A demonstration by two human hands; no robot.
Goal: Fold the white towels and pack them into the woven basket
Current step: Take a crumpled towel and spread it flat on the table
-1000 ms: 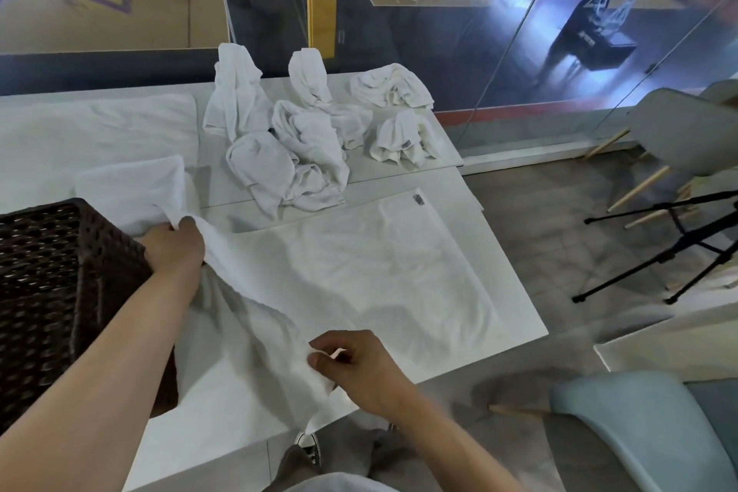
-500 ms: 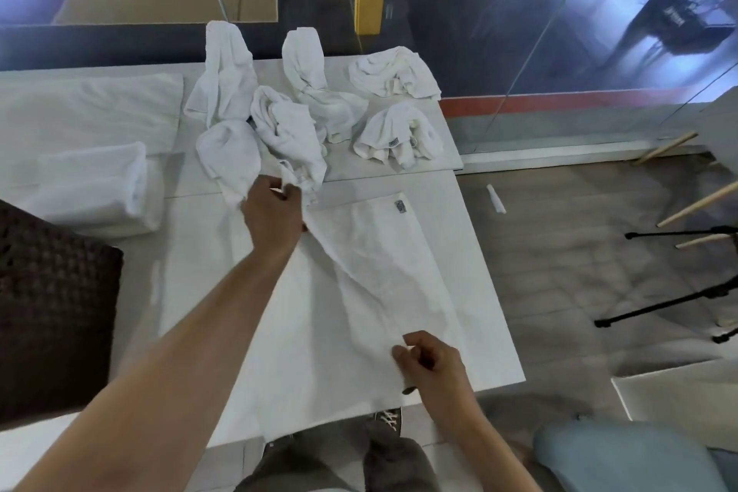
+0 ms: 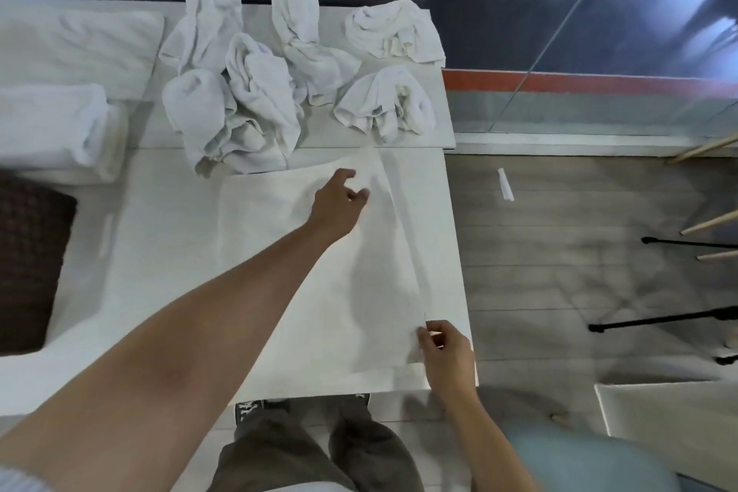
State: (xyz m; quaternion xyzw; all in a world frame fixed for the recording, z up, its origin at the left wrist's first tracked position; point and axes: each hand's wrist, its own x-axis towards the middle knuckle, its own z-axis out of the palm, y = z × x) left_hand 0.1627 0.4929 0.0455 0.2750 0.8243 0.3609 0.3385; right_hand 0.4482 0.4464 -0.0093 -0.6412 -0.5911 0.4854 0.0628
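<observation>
Head view gives me the towel (image 3: 339, 312) flat on the counter (image 3: 167, 252), long axis running away, right hand (image 3: 445, 349) pinching its near corner, left hand (image 3: 337, 198) curled at the far end, grip unclear.

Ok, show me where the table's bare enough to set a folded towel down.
Bare table lies between the woven basket and the flat towel, reaching the near edge. A thin strip runs right of that towel. The back is crowded with crumpled towels; a folded towel fills the left.
</observation>
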